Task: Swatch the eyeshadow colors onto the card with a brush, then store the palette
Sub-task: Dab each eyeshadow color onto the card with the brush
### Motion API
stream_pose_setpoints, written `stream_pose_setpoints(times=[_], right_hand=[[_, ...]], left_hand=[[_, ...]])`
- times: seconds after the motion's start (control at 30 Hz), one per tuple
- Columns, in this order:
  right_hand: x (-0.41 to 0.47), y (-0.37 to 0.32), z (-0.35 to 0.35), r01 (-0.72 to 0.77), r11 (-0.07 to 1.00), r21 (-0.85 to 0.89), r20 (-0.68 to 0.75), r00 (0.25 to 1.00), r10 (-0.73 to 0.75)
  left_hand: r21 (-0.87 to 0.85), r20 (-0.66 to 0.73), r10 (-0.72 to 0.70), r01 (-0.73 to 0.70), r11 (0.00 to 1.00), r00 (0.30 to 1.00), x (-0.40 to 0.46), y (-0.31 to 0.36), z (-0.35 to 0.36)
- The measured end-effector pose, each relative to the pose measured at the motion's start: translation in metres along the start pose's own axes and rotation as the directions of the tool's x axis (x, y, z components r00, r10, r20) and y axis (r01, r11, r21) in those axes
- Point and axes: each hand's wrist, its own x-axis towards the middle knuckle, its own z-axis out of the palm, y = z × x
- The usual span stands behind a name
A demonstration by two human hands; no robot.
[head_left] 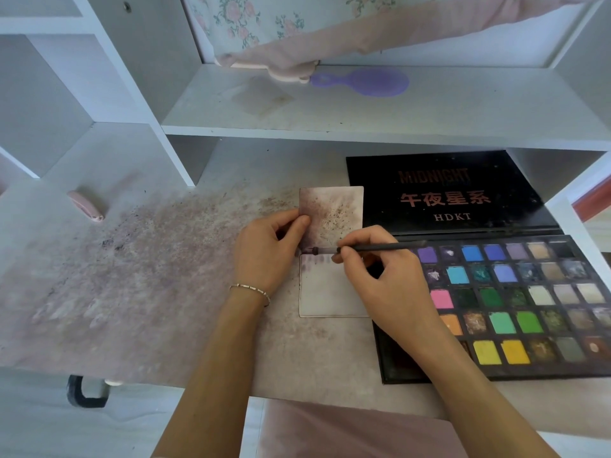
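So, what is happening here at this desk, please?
A person is swatching eyeshadow. The right hand holds a thin brush, its tip at the top edge of a white card lying on the desk, where purple strokes already show. The left hand pinches a second, stained card just above it. The palette lies open to the right, not yet stored.

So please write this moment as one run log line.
left hand: holds stained card | right hand: thin black brush swatching white card | open eyeshadow palette
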Motion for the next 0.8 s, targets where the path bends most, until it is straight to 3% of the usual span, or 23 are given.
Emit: stream_pose_setpoints(times=[0.5,0.8], right_hand=[[-0.004,0.0,-0.014,0.008,0.993,0.118,-0.092,0.996,0.003],[-0.03,0.014,-0.064,-0.036,0.999,0.002,-0.258,0.966,0.035]], left_hand=[[0.005,-0.019,0.01,-0.01,1.0,1.0,0.001,-0.001,0.001],[-0.001,-0.012,0.031,-0.031,1.0,0.999,0.001,-0.001,0.001]])
